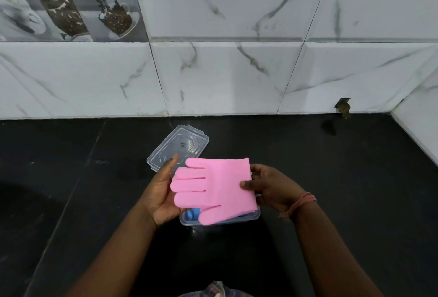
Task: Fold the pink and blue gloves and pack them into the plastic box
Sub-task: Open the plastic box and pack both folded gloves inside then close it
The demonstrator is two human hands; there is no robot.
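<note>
A pink glove [218, 187] is held flat above the clear plastic box [257, 214], its fingers pointing left. My left hand [161, 192] supports the finger end from underneath. My right hand [272, 187] pinches the cuff end, thumb on top. Inside the box, mostly hidden under the pink glove, a bit of blue glove [192, 213] shows at the left corner. The box stands on the black counter just in front of me.
The box's clear lid [182, 145] lies on the black counter [71, 178] behind my left hand. A marble-tiled wall [237, 71] rises at the back, with another wall at the right. A dark hole [342, 106] marks the wall's base at right.
</note>
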